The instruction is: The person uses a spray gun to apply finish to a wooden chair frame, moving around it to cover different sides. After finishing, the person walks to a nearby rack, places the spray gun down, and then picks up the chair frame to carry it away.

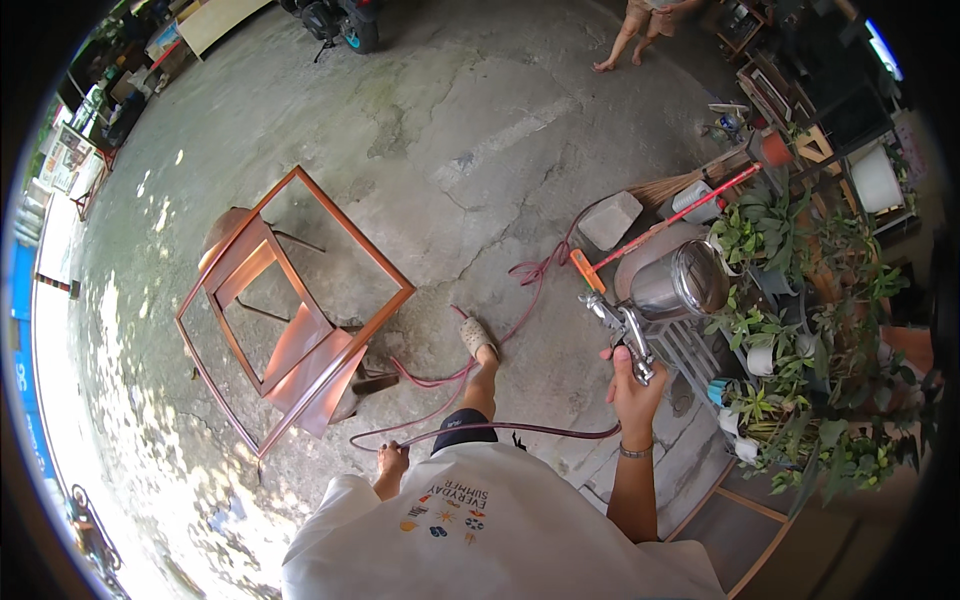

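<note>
My right hand (pixel 632 395) grips a silver spray gun (pixel 625 340) with a polished metal cup (pixel 685 280), out at my right side. My left hand (pixel 393 462), low beside my hip, is closed on a dark red hose (pixel 480 428), which loops over toward the gun. Left of me, reddish-brown wooden frames (pixel 405 292) rest at a slant on supports, the smaller one within the larger, with a pinkish-copper panel (pixel 305 360) under them. More hose lies coiled on the concrete near my sandalled foot (pixel 477 335).
Potted plants (pixel 760 330) crowd the right, near a grey block (pixel 610 218), a straw broom (pixel 665 188) and a red-handled tool (pixel 680 215). Another person's bare legs (pixel 630 40) show at upper right, a scooter (pixel 335 20) at the top. Concrete floor (pixel 420 150) spreads ahead; sunlit patches lie left.
</note>
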The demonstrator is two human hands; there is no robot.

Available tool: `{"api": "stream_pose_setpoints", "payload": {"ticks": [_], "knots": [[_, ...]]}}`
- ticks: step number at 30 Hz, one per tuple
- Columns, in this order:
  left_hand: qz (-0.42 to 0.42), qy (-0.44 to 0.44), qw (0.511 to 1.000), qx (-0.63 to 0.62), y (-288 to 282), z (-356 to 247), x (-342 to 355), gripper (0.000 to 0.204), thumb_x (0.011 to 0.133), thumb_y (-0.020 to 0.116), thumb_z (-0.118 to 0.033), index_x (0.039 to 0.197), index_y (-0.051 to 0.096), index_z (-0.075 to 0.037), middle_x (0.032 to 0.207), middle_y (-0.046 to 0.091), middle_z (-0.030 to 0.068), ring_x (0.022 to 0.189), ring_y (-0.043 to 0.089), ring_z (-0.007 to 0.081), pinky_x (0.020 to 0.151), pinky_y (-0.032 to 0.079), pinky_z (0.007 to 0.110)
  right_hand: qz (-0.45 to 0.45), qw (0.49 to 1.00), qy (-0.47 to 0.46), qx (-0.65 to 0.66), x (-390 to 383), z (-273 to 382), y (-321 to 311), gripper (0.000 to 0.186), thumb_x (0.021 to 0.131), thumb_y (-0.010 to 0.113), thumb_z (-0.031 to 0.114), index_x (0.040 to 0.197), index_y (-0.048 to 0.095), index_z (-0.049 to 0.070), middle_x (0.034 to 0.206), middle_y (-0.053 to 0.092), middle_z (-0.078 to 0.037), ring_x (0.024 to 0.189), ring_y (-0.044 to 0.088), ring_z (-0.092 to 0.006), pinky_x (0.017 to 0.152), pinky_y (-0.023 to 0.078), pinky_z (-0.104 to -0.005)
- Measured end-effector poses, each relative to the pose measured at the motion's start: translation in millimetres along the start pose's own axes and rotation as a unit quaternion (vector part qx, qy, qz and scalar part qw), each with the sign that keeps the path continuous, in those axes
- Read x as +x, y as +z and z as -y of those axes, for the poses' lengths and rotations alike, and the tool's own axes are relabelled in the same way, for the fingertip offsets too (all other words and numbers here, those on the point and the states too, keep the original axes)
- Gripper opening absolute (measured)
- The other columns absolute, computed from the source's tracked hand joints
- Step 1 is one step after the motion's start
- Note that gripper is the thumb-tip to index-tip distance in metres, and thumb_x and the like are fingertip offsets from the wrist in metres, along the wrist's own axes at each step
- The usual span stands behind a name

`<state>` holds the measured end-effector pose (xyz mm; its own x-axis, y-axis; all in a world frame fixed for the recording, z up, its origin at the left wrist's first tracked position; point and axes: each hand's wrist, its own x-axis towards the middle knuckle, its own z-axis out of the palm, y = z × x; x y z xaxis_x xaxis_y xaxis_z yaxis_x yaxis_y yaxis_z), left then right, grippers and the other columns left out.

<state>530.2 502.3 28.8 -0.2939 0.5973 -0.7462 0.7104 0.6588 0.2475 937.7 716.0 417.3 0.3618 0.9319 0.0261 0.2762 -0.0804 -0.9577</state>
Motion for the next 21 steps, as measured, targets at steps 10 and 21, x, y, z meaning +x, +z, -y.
{"api": "stream_pose_setpoints", "payload": {"ticks": [10,21], "knots": [[0.072,-0.1,0.988,-0.095,5,-150,34,0.038,0.087,0.066,-0.043,0.106,0.069,-0.011,0.106,0.071,0.0188,0.103,0.066,0.0399,0.092,0.051,0.048,0.115,0.987,-0.095,-0.055,179,36,48,0.034,0.096,0.067,0.031,0.094,0.067,-0.004,0.079,0.071,-0.008,0.064,0.061,-0.0112,0.059,0.048,-0.0262],[0.041,-0.079,0.982,-0.166,-28,-223,77,0.038,0.087,0.067,-0.043,0.106,0.069,-0.011,0.105,0.072,0.0189,0.102,0.066,0.0398,0.091,0.051,0.048,0.201,0.976,-0.076,-0.03,272,81,108,0.033,0.096,0.067,0.028,0.092,0.069,-0.004,0.07,0.067,-0.005,0.06,0.061,-0.0105,0.054,0.047,-0.0264]]}}
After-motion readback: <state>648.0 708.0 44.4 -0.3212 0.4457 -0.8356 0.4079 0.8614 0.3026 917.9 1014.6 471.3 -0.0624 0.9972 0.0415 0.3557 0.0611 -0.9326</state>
